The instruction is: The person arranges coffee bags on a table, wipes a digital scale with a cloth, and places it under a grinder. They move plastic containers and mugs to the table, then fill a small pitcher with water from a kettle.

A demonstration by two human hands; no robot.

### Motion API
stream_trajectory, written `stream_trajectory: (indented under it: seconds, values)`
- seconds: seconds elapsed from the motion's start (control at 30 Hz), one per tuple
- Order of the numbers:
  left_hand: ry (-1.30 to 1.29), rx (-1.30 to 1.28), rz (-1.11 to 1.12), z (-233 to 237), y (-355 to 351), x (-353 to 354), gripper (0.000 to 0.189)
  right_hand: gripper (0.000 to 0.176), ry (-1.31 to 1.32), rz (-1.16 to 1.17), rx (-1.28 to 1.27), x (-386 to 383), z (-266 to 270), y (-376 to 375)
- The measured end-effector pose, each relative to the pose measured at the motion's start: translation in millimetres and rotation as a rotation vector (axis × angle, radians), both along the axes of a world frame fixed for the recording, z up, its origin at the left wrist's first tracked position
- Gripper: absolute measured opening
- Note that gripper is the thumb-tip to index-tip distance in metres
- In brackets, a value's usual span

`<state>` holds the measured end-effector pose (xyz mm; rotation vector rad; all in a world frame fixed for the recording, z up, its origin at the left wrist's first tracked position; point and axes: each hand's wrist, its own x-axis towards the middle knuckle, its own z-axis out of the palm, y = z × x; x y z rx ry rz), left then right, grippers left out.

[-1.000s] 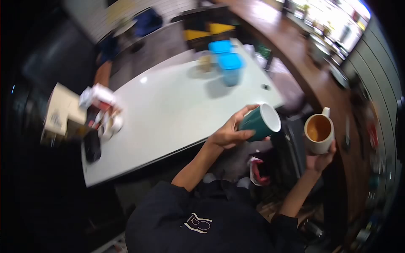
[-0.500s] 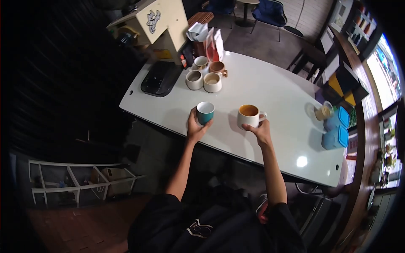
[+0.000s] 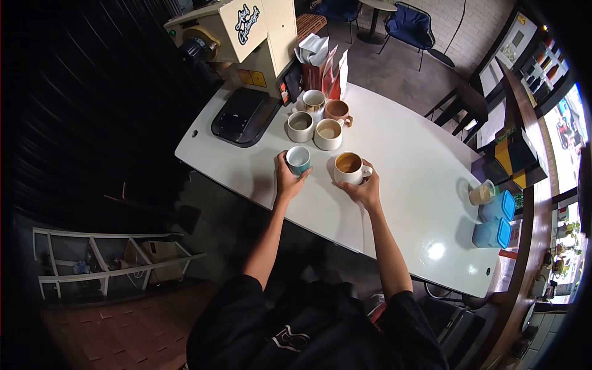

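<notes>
My left hand (image 3: 290,178) is wrapped around a teal cup (image 3: 300,161) with a white inside, near the front edge of the white table (image 3: 407,203). A white mug (image 3: 350,173) with an orange-brown inside is gripped by my right hand (image 3: 365,189), fingers around its handle side. Both vessels are upright, a short gap between them. Just beyond stands a cluster of mugs: a grey-white mug (image 3: 300,128), a cream mug (image 3: 328,136), a brown mug (image 3: 338,111) and a white mug with gold marks (image 3: 313,103).
A cream-coloured machine (image 3: 265,37) with a black base (image 3: 243,120) occupies the table's left end. Paper bags (image 3: 333,75) stand behind the mugs. At the right end are a plastic cup (image 3: 481,193) and two blue-lidded containers (image 3: 493,233). Chairs (image 3: 409,28) are beyond.
Both hands, holding the cup and mug, have moved closer to the mug cluster. The right hand's mug has come left, narrowing the gap to the teal cup. The camera view has shifted slightly.
</notes>
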<state>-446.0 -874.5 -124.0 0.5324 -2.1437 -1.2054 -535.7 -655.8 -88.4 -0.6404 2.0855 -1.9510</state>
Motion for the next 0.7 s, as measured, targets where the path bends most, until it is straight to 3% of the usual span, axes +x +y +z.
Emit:
stream_trajectory:
  seconds: [0.17,0.23,0.43,0.5,0.7]
  values:
    - [0.056,0.001,-0.011,-6,-7,-9,0.078,0.089,0.003,-0.004,0.016,-2,-12,-14]
    - [0.080,0.016,-0.035,-6,-11,-12,0.076,0.090,0.160,-0.082,0.133,1,-12,-23]
    - [0.017,0.012,-0.025,0,-21,-13,0.072,0.086,0.103,-0.065,0.128,5,-13,-53]
    - [0.021,0.012,-0.030,1,-29,-14,0.071,0.089,0.409,-0.231,0.367,5,-17,-59]
    - [0.017,0.002,-0.044,11,-34,-13,0.071,0.086,0.183,-0.230,0.315,13,-13,-69]
